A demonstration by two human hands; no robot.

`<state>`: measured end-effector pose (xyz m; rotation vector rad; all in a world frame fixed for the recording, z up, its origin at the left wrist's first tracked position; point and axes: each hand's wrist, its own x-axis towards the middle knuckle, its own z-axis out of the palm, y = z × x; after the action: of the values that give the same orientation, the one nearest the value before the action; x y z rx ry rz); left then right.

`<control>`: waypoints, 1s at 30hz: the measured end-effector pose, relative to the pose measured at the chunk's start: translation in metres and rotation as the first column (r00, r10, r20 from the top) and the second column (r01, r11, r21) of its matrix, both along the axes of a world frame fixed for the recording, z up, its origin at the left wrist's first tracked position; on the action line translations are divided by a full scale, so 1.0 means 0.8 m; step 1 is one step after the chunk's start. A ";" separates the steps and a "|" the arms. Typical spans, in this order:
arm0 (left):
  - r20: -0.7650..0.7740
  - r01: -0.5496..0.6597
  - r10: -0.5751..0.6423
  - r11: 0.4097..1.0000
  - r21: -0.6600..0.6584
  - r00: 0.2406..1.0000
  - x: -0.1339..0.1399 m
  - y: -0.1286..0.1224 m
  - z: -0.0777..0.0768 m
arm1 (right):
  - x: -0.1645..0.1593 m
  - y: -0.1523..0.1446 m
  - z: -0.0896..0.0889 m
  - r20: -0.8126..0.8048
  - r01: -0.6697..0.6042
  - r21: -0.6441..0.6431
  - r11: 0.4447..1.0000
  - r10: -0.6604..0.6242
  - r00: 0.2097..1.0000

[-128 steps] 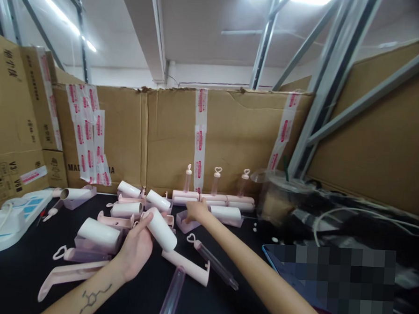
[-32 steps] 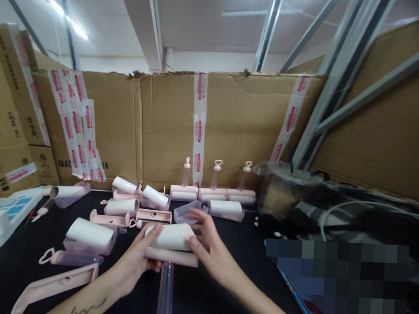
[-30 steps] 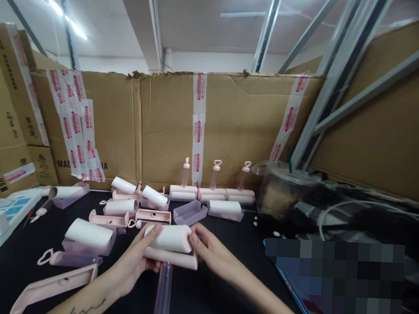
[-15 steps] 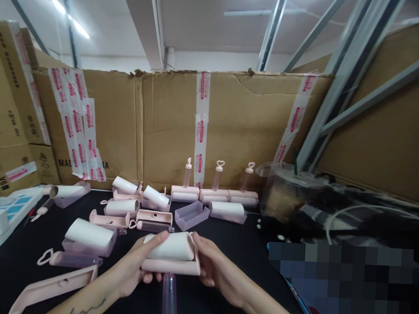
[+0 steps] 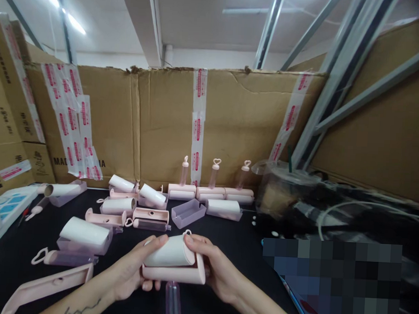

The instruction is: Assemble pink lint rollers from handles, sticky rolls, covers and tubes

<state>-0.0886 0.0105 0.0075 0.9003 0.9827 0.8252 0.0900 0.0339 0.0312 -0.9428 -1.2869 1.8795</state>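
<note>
Between my two hands is a lint roller, its white sticky roll point(image 5: 165, 252) tilted in a pink holder point(image 5: 175, 274). A clear purple handle point(image 5: 172, 305) points down toward me from beneath the holder. My left hand point(image 5: 135, 265) is closed around the left end, thumb on top of the roll. Closed at the right end is my right hand point(image 5: 214, 269), its thumb against the roll's edge and its other fingers partly hidden behind the holder. The right end of the roll sits above the holder's bed, near the upright end arm.
Behind stand several assembled lint rollers point(image 5: 211, 193) with handles upright. Loose rolls point(image 5: 86, 231), a purple cover point(image 5: 188, 213), an empty pink holder point(image 5: 53, 284) and another handle point(image 5: 70, 258) lie leftward. A drink cup point(image 5: 279, 193) and cables are at right, cardboard point(image 5: 165, 117) behind.
The roll and holder have tilted, their right end now lower. My right thumb has moved onto the end of the roll. The whole view has shifted slightly.
</note>
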 end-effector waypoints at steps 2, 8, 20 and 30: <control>0.002 -0.005 0.005 1.000 0.003 1.000 0.000 0.000 -0.002 | -0.001 0.000 -0.001 0.000 0.007 0.016 1.000 -0.007 1.000; 0.002 -0.082 0.082 0.995 0.064 0.997 -0.002 0.000 -0.003 | 0.010 0.010 -0.003 0.265 -0.020 0.476 0.879 -0.121 0.957; 0.025 -0.127 0.126 0.991 0.031 0.992 -0.002 -0.001 0.006 | 0.013 0.000 -0.014 0.360 -0.276 0.909 0.313 -0.256 0.897; 0.268 -0.131 0.154 0.986 -0.100 0.951 -0.005 -0.002 0.010 | 0.032 -0.009 0.016 0.456 -0.553 0.792 -0.259 -0.350 0.818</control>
<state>-0.0929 0.0089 0.0158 0.6298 0.8368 0.9969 0.1154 0.0266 0.0441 -0.2501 -2.6093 -0.2001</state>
